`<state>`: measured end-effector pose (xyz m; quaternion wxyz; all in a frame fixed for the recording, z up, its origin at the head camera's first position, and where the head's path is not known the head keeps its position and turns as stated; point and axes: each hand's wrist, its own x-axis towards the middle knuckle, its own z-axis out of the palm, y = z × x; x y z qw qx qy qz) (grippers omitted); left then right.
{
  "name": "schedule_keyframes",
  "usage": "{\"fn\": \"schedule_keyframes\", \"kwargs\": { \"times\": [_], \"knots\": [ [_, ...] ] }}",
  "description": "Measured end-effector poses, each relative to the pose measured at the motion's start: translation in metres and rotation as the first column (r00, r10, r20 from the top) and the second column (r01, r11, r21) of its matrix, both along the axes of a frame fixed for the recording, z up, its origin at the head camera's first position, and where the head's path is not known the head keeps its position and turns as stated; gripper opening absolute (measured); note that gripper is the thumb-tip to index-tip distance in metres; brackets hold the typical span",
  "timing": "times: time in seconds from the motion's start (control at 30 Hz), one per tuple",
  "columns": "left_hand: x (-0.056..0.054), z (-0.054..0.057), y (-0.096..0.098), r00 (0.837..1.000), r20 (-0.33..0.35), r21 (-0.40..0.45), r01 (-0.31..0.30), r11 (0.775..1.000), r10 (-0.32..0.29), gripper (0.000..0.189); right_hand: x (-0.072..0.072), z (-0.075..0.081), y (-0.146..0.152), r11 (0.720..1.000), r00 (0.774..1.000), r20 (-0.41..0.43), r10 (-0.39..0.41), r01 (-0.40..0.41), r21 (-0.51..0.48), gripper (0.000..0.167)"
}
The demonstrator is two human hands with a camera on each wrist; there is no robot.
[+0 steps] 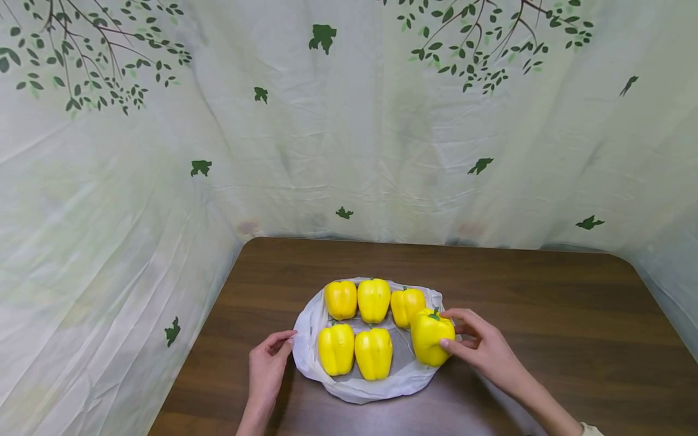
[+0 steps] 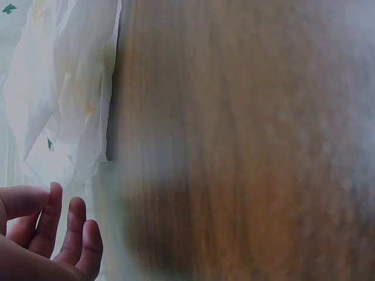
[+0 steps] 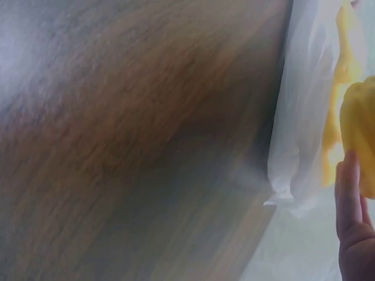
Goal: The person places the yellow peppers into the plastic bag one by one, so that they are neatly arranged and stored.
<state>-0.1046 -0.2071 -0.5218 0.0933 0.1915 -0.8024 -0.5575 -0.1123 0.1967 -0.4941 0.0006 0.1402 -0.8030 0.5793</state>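
A white plastic bag [image 1: 362,390], its sides spread low, lies around several yellow bell peppers. Three of them stand along the back, among them a middle one [image 1: 374,301]; two more, including the front-left pepper [image 1: 335,350], stand before these. My right hand [image 1: 488,348] grips another yellow bell pepper [image 1: 432,338] at the bag's right side, thumb in front and fingers behind. That same pepper [image 3: 360,134] shows at the edge of the right wrist view, near the bag wall [image 3: 302,111]. With thumb and index finger my left hand [image 1: 267,366] pinches the bag's left rim.
The brown wooden table [image 1: 545,315] extends on both sides of the bag and behind it. A pale cloth backdrop [image 1: 382,151] with printed leaves and branches hangs beyond the table's far edge and along its sides.
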Motion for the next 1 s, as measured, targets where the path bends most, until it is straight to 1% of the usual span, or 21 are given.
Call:
{"fn": "schedule_keyframes", "kwargs": {
  "times": [0.17,0.47,0.7,1.0],
  "knots": [
    [0.001,0.001,0.000,1.000,-0.010,0.006,0.000,1.000,0.000,0.016,0.002,0.000,-0.007,1.000,0.999,0.035,-0.004,0.004,0.018,0.042],
    [-0.001,0.001,0.001,1.000,-0.028,0.003,0.002,1.000,-0.002,0.015,0.003,-0.004,-0.018,0.997,0.994,0.112,-0.006,-0.002,0.074,0.043],
    [0.000,0.002,0.002,1.000,-0.027,0.008,0.002,1.000,-0.002,0.015,0.001,-0.006,-0.028,0.989,0.986,0.162,-0.028,0.004,0.146,0.046],
    [-0.001,0.000,0.002,1.000,-0.014,0.001,-0.002,1.000,0.002,0.016,0.000,-0.009,-0.034,0.990,0.982,0.187,0.007,-0.034,0.138,0.047]
  ]
}}
